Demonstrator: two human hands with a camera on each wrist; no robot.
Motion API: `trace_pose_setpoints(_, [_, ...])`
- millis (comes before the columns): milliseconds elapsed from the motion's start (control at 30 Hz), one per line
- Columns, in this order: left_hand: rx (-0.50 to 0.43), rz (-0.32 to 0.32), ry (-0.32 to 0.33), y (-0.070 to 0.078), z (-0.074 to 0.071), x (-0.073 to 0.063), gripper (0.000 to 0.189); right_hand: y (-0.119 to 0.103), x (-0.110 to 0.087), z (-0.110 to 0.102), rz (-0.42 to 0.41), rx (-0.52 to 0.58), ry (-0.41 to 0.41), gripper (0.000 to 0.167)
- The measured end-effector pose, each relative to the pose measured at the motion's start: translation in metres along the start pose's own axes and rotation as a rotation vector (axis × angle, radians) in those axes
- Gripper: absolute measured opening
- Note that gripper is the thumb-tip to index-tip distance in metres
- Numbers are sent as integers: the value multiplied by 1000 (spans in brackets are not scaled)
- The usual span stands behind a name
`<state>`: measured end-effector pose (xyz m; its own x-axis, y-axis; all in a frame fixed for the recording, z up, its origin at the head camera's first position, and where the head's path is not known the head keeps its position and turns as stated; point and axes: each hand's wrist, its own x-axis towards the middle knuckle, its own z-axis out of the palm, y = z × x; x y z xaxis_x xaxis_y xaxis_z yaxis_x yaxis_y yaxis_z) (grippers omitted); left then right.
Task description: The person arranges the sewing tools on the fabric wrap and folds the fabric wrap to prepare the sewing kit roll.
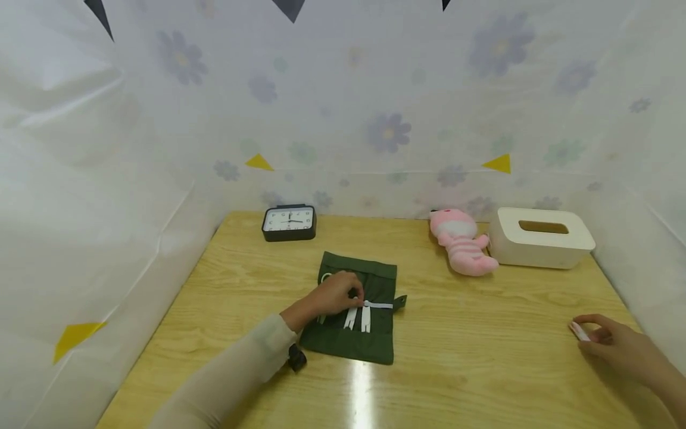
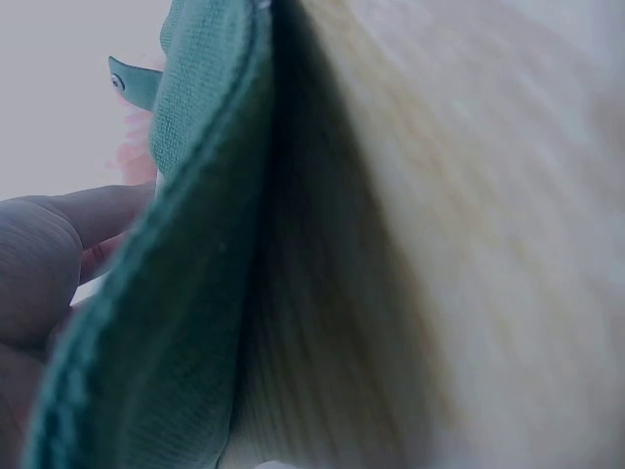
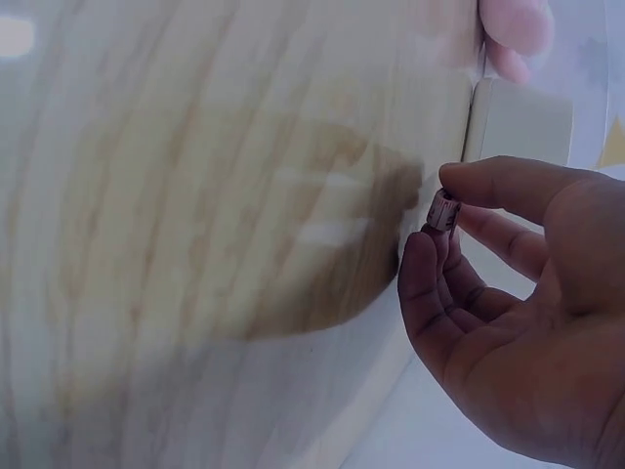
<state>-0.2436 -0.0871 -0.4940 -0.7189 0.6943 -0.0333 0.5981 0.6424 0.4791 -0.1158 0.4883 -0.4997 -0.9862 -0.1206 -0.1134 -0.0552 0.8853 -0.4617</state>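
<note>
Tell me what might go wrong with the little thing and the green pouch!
The right hand pinches the small pale piece with its fingertips, so it might slip. The left hand is close by the white tools on the green pouch, so it could bump them out of place.

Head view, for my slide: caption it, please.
Left hand over a dark green cloth pouch, right hand pinching a small pale object above the table.
</note>
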Motion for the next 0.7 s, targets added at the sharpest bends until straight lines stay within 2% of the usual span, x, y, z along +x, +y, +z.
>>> trace_pose_setpoints(167, [-2,-1,1,0,-1,-1,13,-9,5,3,-34,-4,22,52])
trace_pose_setpoints(467, [13,-5,3,1,0,-1,13,-32,15,8,-85,4,29,41])
trace_pose_setpoints(700, [15,0,5,-1,1,1,13,-58,24,18,-142,72,34,34])
